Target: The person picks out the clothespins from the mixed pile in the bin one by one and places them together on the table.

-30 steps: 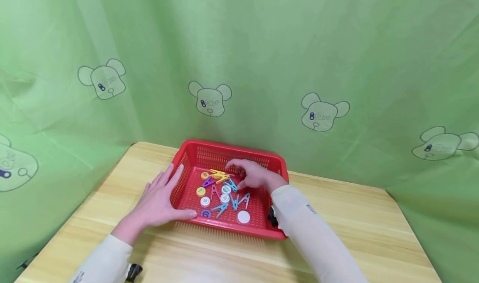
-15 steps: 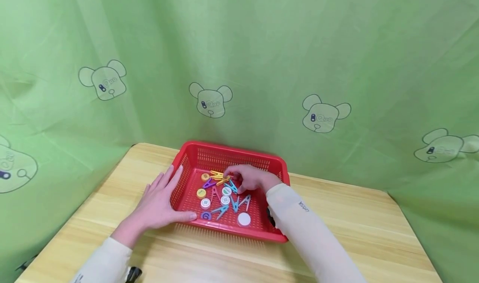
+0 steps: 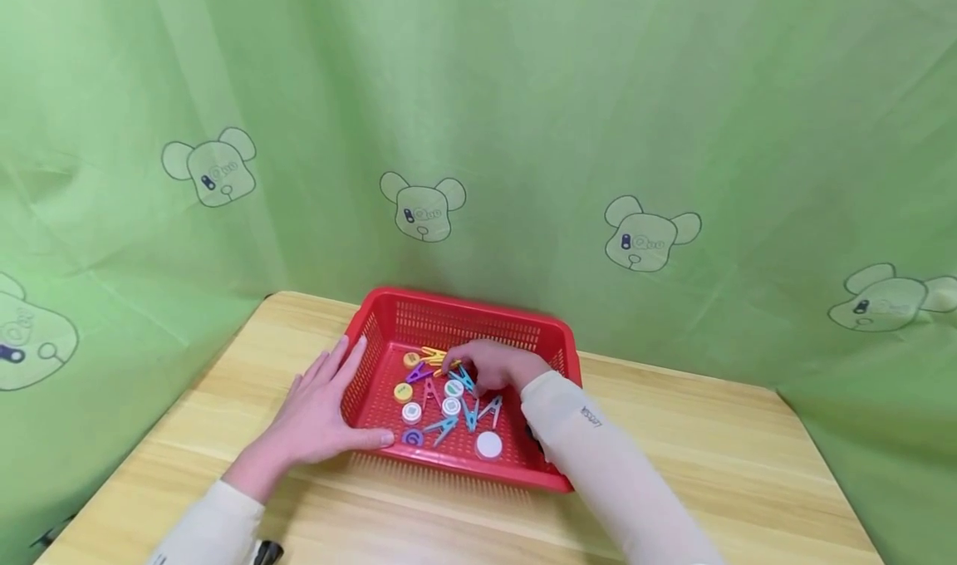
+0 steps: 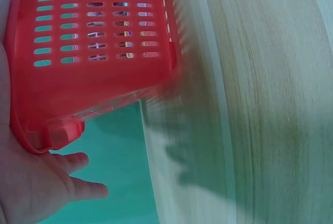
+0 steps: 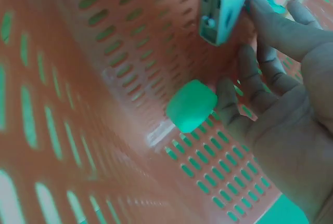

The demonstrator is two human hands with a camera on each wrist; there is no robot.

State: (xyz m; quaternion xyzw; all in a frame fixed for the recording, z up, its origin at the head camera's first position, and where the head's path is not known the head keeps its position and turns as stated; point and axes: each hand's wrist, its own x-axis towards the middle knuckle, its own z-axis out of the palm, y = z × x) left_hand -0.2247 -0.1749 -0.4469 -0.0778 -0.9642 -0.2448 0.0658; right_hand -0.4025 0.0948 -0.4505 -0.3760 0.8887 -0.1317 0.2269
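Observation:
A red plastic basket (image 3: 478, 461) holds clothespins in several colours and several round bottle caps. My left hand (image 3: 317, 415) rests on its left end, thumb along the front rim and the other fingers stretched over the side. In the left wrist view, some of that hand's fingers show below the basket's corner. My right hand (image 3: 493, 366) reaches down inside, fingers bent and thumb apart from the index finger. Its fingertips are right by the yellow clothespins (image 3: 434, 354); a teal clothespin (image 3: 463, 379) lies between finger and thumb. In the right wrist view, a green rounded object (image 5: 191, 105) sits beside the fingers.
The basket stands on a light wooden table (image 3: 673, 432). Green cloth (image 3: 523, 91) with bear-head prints hangs behind and at both sides. Nearer the front of the basket lie a white cap (image 3: 489, 444), a purple cap (image 3: 412, 438) and a pink clothespin (image 3: 430, 393).
My right hand has moved left and lower in the basket, its fingertips now at the yellow clothespins. My left hand has kept its place on the basket.

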